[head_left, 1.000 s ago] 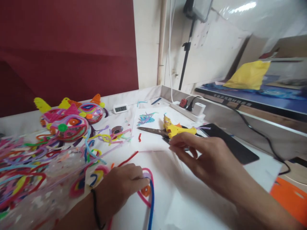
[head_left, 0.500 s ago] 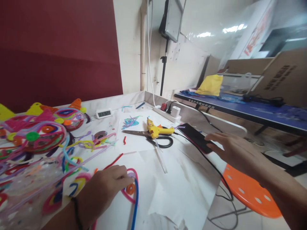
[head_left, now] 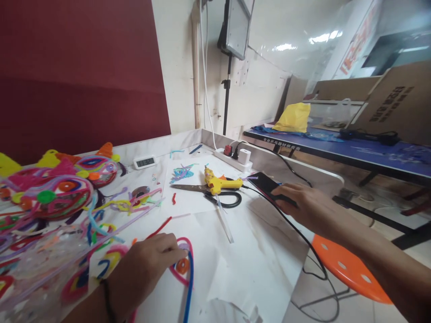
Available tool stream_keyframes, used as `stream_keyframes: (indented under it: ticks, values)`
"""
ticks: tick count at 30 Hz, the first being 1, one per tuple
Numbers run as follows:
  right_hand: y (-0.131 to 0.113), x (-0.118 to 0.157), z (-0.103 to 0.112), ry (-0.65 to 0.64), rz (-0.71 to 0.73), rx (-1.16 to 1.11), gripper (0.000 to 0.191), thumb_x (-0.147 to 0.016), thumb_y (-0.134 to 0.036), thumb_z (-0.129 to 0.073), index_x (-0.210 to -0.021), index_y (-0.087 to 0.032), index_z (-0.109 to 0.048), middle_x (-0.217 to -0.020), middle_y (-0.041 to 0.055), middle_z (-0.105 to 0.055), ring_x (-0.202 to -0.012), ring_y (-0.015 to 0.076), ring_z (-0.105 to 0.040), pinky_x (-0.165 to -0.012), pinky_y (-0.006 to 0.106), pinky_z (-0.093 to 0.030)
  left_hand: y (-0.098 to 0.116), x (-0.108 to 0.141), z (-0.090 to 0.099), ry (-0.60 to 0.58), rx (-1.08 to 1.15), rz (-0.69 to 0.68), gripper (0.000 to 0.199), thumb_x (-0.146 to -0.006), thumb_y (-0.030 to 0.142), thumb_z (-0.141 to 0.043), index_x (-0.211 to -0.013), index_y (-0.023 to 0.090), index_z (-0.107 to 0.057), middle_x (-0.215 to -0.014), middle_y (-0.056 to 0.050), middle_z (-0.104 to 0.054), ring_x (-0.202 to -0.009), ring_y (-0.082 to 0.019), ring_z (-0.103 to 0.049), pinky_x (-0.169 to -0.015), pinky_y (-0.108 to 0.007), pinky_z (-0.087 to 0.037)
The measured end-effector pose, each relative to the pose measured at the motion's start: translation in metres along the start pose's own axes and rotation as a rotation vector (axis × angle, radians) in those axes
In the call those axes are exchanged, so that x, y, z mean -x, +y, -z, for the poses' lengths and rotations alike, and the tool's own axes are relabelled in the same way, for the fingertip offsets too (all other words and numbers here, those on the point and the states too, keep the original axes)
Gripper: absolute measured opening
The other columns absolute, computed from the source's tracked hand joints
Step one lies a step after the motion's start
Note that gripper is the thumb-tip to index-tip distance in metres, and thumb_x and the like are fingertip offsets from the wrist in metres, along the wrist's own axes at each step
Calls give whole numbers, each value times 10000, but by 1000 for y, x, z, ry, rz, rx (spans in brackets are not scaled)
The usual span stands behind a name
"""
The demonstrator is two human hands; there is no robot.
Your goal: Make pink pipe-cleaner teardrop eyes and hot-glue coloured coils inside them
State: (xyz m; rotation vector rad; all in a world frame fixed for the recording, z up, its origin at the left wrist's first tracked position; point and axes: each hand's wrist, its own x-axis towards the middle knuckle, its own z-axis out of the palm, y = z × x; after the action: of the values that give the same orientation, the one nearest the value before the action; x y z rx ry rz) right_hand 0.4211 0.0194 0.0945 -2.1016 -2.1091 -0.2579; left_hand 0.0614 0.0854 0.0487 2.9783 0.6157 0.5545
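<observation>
My left hand [head_left: 151, 264] is closed at the table's front, its fingertips at a pink loop [head_left: 191, 246] with an orange coil [head_left: 182, 265] inside and a blue pipe cleaner [head_left: 190, 287] along its right side. Whether the fingers pinch the pieces is hard to tell. On the right, my right hand [head_left: 296, 199] is wrapped round the near end of a black phone [head_left: 264, 183] lying on the table. Between the hands, a yellow glue gun [head_left: 224, 183] rests across black-handled scissors [head_left: 191, 187], with a clear glue stick [head_left: 225, 220] pointing toward me.
Colourful fish-like crafts [head_left: 50, 190] and loose pipe cleaners crowd the left. A small digital clock [head_left: 144, 162] stands behind. A power strip [head_left: 232, 159] lies by the back edge; a black cable crosses the right edge. An orange stool [head_left: 350, 269] stands below right.
My right hand has moved left and down onto the phone, and its fingers have closed round the near end. My left hand has hardly moved. The view has shifted slightly.
</observation>
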Motion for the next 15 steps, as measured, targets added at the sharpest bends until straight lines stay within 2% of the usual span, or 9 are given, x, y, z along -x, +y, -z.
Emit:
stream_keyframes:
  ticks: [2, 6, 8, 10, 15]
  values:
    - [-18, -15, 2, -18, 97, -19, 230, -896, -159, -461, -1019, -157, -654, -1003, 111, -678, -892, 229, -629, -758, 326, -462, 0, -1, 1, -5, 5, 6, 330, -921, 80, -361, -903, 218, -660, -765, -4, -621, -689, -124, -606, -607, -188, -459]
    - [-41, -58, -10, -44, 197, -3, 226, -864, -133, -532, -1068, -121, -627, -1106, 153, -640, -1066, 277, -566, -890, 403, -432, 0, 1, 0, -6, 7, 15, 309, -909, 68, -389, -918, 227, -653, -768, 2, -621, -699, -122, -609, -602, -181, -449]
    - [-43, -81, -19, -82, 244, -6, 230, -862, -163, -577, -1086, -116, -607, -1105, 126, -634, -1087, 269, -557, -909, 437, -437, -1, 2, -2, -9, 4, 16, 281, -899, 69, -418, -926, 230, -647, -776, 4, -620, -706, -124, -607, -602, -182, -445]
    - [-41, -98, -25, -137, 298, -23, 236, -888, -230, -585, -1106, -141, -591, -1112, 82, -627, -1029, 226, -592, -879, 431, -473, -2, 4, -3, -17, 0, 22, 277, -889, 59, -435, -929, 236, -644, -788, 6, -619, -717, -127, -604, -610, -184, -442]
    - [-28, -117, -26, -191, 330, -46, 275, -914, -295, -567, -1157, -166, -565, -1039, 50, -639, -900, 186, -634, -797, 397, -526, -1, 4, -5, -34, -5, 49, 277, -878, 47, -458, -918, 248, -644, -791, 16, -610, -734, -123, -586, -625, -177, -435]
